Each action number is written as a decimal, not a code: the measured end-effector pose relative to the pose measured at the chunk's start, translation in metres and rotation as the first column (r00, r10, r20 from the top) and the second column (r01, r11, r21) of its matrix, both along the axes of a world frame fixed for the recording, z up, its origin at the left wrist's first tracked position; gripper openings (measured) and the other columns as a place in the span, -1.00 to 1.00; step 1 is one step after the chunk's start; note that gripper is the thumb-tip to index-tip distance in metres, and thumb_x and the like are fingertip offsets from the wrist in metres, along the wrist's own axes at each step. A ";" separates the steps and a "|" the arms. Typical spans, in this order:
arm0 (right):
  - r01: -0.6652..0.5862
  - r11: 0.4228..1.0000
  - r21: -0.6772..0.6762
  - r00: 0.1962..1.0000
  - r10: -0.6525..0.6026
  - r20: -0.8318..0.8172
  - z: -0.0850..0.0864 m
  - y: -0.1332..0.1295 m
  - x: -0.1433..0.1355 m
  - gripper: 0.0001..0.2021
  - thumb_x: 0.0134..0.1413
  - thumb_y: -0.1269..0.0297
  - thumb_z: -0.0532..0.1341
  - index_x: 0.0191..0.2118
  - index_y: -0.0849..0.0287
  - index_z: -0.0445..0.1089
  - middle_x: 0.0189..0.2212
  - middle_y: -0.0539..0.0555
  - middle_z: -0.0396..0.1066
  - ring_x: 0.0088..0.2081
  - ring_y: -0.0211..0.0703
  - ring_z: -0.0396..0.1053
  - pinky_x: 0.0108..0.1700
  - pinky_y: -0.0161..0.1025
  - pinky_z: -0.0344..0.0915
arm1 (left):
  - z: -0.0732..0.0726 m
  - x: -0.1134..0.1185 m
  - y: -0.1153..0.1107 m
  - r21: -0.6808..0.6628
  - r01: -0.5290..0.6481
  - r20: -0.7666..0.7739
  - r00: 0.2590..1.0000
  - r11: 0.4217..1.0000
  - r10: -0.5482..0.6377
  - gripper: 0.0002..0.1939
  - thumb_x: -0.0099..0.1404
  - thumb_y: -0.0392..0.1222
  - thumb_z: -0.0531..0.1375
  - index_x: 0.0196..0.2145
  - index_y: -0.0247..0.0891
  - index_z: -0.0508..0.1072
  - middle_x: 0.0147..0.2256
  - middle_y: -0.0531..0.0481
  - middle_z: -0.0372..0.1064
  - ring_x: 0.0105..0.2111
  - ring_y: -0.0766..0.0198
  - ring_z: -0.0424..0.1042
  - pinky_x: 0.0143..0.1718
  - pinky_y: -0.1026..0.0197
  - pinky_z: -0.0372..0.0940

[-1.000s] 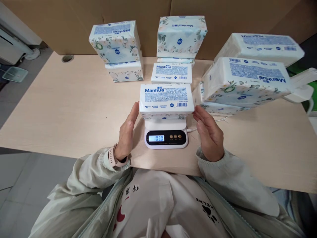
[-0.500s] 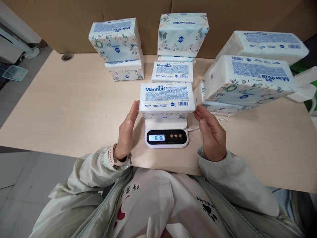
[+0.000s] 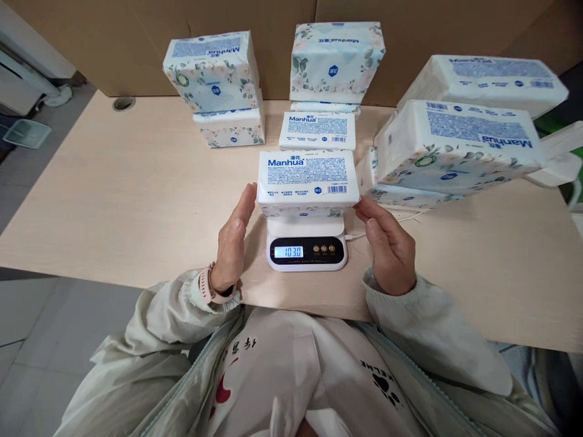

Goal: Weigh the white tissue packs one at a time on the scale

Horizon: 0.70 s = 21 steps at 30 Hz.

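A white Manhua tissue pack (image 3: 308, 176) with blue print rests on a white digital scale (image 3: 306, 227), whose lit display (image 3: 288, 252) reads 103.0. My left hand (image 3: 232, 243) is upright just left of the pack, open, with its fingers extended and a pink watch band on the wrist. On the other side, my right hand (image 3: 389, 249) is open beside the pack's lower right corner, its fingertips very near or touching it; contact cannot be made out. Neither hand holds the pack.
Behind the scale lies another tissue pack (image 3: 317, 130), in front of a central stack (image 3: 337, 64). More packs are stacked at the left (image 3: 214, 76) and right (image 3: 460, 145). A white cable (image 3: 355, 237) joins the scale's right side. Cardboard (image 3: 273, 18) stands behind the table (image 3: 136, 200).
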State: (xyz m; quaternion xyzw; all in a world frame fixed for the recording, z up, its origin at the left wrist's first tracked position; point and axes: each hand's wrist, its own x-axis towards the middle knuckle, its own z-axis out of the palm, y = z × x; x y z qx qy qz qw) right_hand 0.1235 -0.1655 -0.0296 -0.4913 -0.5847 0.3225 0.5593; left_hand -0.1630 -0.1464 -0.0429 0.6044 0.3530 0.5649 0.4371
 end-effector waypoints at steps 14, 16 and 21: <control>0.028 0.999 -0.025 0.999 -0.027 0.025 0.000 -0.001 0.000 -0.59 0.46 0.02 0.24 0.29 -0.07 0.54 0.22 0.04 0.63 0.27 0.15 0.56 0.39 0.22 0.46 | -0.001 0.002 0.000 0.007 -0.009 0.022 1.000 1.000 0.009 -0.43 0.65 0.21 -0.02 0.48 0.13 0.33 0.51 0.14 0.20 0.57 0.03 0.07 0.64 -0.13 -0.05; 0.030 0.999 -0.030 0.999 -0.029 0.033 0.000 -0.002 0.000 -0.59 0.46 0.02 0.24 0.30 -0.07 0.54 0.22 0.04 0.62 0.28 0.15 0.55 0.40 0.22 0.45 | -0.001 0.002 0.000 0.009 -0.009 0.028 1.000 1.000 0.009 -0.43 0.65 0.22 -0.02 0.48 0.13 0.33 0.50 0.13 0.20 0.58 0.02 0.07 0.65 -0.15 -0.06; 0.017 1.000 -0.015 1.000 -0.017 0.018 0.001 -0.002 0.001 -0.61 0.47 0.05 0.25 0.30 -0.14 0.54 0.21 0.01 0.63 0.27 0.17 0.55 0.40 0.23 0.43 | -0.002 0.002 -0.001 -0.023 -0.024 0.038 0.999 0.999 0.025 -0.41 0.63 0.26 0.01 0.47 0.12 0.34 0.50 0.12 0.20 0.58 -0.01 0.06 0.65 -0.17 -0.07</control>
